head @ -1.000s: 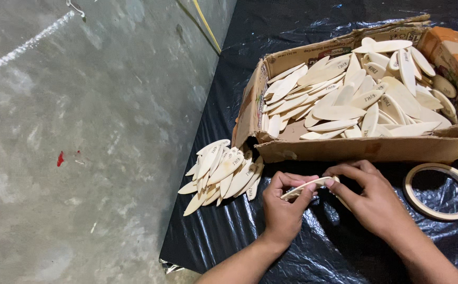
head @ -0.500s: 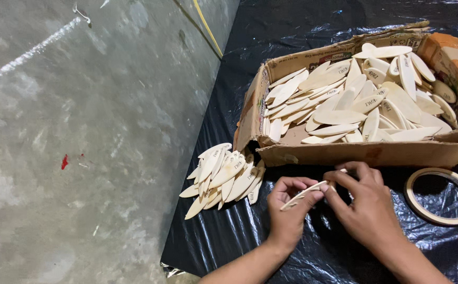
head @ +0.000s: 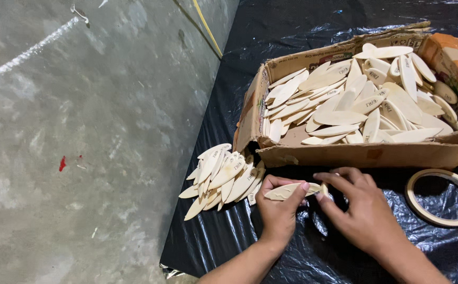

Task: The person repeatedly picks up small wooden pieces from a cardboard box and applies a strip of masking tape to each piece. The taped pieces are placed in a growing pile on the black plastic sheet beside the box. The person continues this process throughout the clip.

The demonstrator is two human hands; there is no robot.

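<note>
My left hand [head: 279, 210] and my right hand [head: 359, 208] together pinch a pale, leaf-shaped wooden piece [head: 290, 191], held flat just above the black plastic sheet [head: 229, 236]. The left fingers grip its left end and the right fingertips press its right end. A fanned pile of the same wooden pieces [head: 221, 179] lies just left of my left hand. Behind my hands stands an open cardboard box [head: 366, 155] heaped with many more such pieces [head: 355, 102].
A roll of tape [head: 442, 197] lies on the sheet to the right of my right hand. The bare concrete floor [head: 81, 131] fills the left side, with a small red mark [head: 62, 163]. A yellow cord [head: 208, 29] runs along the sheet's far edge.
Both hands have shifted slightly down and left with the wooden piece, which now lies flatter between the fingers. The camera view has drifted a little.
</note>
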